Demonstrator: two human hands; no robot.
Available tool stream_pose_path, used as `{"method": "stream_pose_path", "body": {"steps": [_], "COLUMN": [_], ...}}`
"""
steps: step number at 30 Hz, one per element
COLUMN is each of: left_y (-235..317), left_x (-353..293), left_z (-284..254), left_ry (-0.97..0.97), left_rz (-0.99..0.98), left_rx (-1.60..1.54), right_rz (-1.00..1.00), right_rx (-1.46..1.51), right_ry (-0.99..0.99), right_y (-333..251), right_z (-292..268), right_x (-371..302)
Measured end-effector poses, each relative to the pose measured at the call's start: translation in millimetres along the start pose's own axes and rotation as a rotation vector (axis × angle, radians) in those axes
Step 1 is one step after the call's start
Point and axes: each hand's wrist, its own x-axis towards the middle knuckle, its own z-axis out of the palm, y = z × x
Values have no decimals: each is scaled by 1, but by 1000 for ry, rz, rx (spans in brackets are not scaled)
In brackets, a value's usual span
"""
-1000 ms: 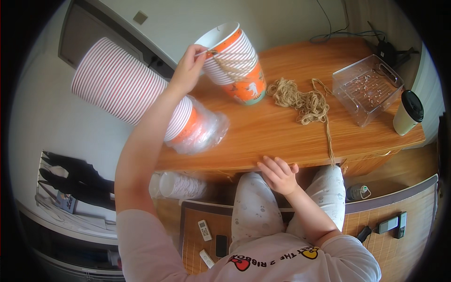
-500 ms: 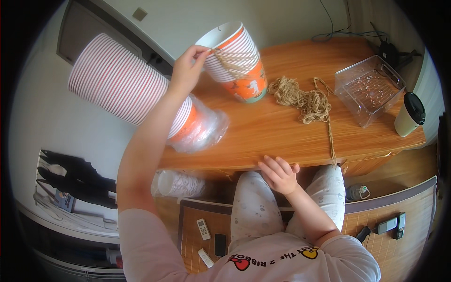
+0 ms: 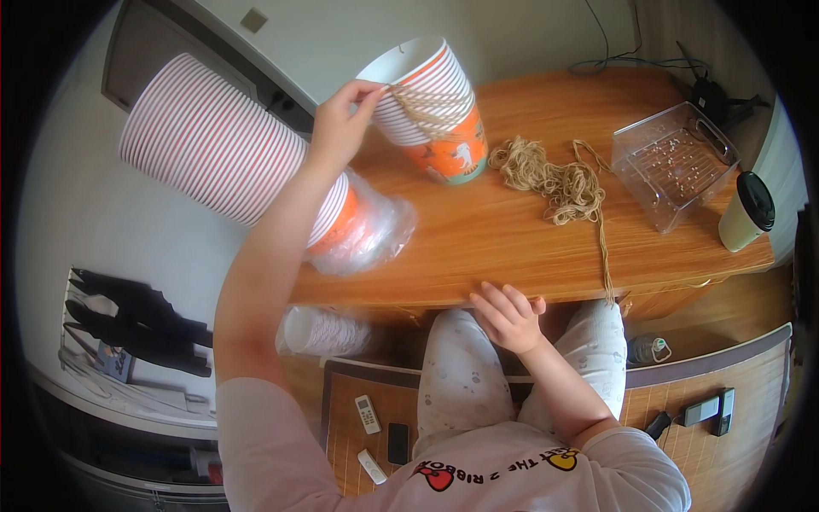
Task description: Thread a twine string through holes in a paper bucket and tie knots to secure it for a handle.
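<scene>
At the back of the table, my left hand (image 3: 345, 115) is closed in a pinch at the rim of a short stack of paper cups (image 3: 448, 145). Several strands of tan twine (image 3: 426, 107) run from its fingertips across the cups' white rims. The lowest cup is orange with a white animal print and a green base. Fingers apart and holding nothing, my right hand (image 3: 509, 317) hovers over my lap by the table's front edge. A loose tangle of twine (image 3: 576, 189) lies right of the cups, one end trailing to the front edge.
A tall stack of paper cups (image 3: 222, 141), partly in clear plastic, leans left beyond my forearm. To the right are a clear plastic tray (image 3: 674, 166) with small bits and a lidded cup (image 3: 746, 213). More wrapped cups (image 3: 324, 331) sit below the table; remotes (image 3: 368, 414) lie beside me.
Almost nothing differs. My left hand keeps its pinch at the cups' rim, and my right hand stays in place. The view has shifted very slightly.
</scene>
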Motion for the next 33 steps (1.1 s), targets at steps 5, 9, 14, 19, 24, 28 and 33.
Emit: {"method": "stream_pose_path", "body": {"steps": [5,9,14,19,24,28,33], "left_y": [-4,-4,0,3,6,3,4], "left_x": [-1,-4,-12,-20,-31,-38,-39], "left_z": [-2,0,3,1,8,14,16], "left_ry": [-9,20,7,-34,-59,-21,-10], "left_rz": [8,34,186,266,408,440,419], "left_rx": [-9,0,115,263,579,769,889], "right_rz": [4,11,18,6,4,2,0], "right_rx": [22,33,38,31,22,20,14], "right_ry": [-4,-5,3,12,8,8,5], "right_y": [-1,-2,-1,-1,-1,-1,0], "right_z": [0,0,1,1,0,0,0], "right_x": [1,1,0,2,2,2,1]}}
